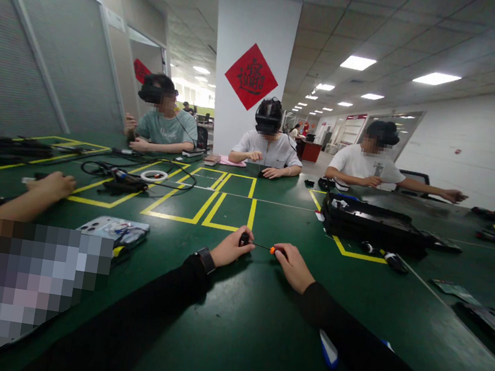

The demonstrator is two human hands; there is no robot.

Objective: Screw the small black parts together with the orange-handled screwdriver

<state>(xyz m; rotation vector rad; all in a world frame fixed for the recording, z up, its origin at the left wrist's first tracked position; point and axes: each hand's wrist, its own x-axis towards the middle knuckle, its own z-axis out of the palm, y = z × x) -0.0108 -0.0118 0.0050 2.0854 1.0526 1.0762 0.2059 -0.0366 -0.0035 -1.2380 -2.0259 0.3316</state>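
Observation:
Near the middle of the green table [222,355], my left hand [231,247] is closed around a small black object [244,238], its wrist wearing a dark watch. A thin dark shaft [261,246] runs from it towards my right hand. My right hand [293,267] has its fingertips pressed on a small orange piece [272,250] at the shaft's other end. Both hands are low over the table, a short gap apart. The fingers hide part of the black object, and its exact kind is unclear.
A black open case [372,223] lies at the right, beside cables and a white-black item [394,261]. Phone-like items [115,229] and coiled cables [118,181] are at left. Blue-white objects [329,349] show by my right sleeve. Another person's hand [55,184] reaches in; three people sit opposite.

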